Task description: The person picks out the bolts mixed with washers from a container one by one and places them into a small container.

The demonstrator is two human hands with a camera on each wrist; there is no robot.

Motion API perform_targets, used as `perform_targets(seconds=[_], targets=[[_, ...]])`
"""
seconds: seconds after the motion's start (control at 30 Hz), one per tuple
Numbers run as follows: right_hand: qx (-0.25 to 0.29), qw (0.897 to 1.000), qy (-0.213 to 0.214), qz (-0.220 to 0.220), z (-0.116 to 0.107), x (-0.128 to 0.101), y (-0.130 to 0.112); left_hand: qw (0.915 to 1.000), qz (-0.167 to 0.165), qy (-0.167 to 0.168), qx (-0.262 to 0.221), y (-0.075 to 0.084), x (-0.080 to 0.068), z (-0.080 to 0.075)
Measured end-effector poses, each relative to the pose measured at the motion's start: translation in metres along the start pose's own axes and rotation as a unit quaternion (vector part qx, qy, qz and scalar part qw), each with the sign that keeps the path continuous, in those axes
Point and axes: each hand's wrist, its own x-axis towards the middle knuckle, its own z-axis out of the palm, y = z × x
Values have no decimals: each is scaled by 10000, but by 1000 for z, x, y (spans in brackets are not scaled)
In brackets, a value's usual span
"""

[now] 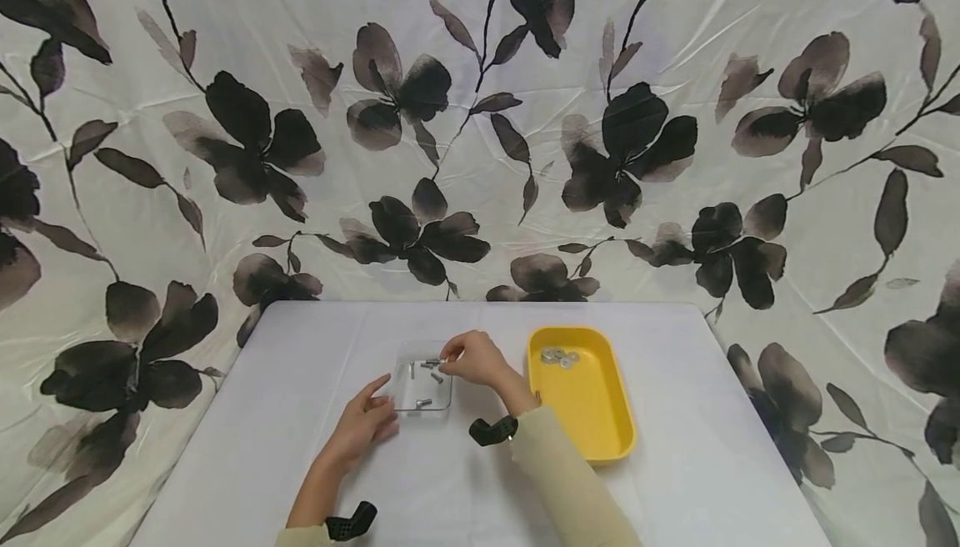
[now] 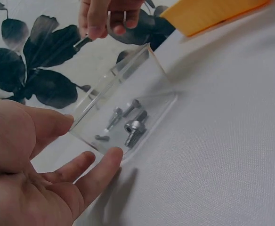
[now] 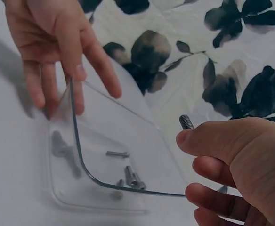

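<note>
A clear plastic box [image 1: 405,348] stands on the table with several metal screws [image 2: 135,132] lying on its floor. My left hand [image 1: 364,422] rests at the box's left side, fingers spread and fairly straight, the fingertips right at the wall in the left wrist view. My right hand [image 1: 476,361] is over the box's right rim. Between its thumb and fingers it pinches a screw [image 3: 186,122], whose threaded end sticks out past the thumb in the right wrist view; the screw's head is hidden by the fingers.
To the right stands a yellow tray [image 1: 592,439], with several washers [image 1: 558,356] near its far end. The right forearm passes over the tray's left edge. A white cloth [image 1: 712,464] covers the table, and a floral curtain [image 1: 525,155] hangs behind it.
</note>
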Motion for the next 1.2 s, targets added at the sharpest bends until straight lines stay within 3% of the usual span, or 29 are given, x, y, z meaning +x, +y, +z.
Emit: perform_targets(seconds=[0.33,0.57,0.73,1.2], targets=[[109,9999,-17,27,12,-1,0,9985,-88,-49,-539,-1,0,3],[125,9997,-134,-146,23,4,-2,9979,-115,183,-617,-4,-4,4],[89,9997,-139,-153,24,5,-1,9960,-132,87,-882,-1,-5,10],[-26,9998,-28,-195,30,8,1,9954,-115,210,-930,-4,-7,12]])
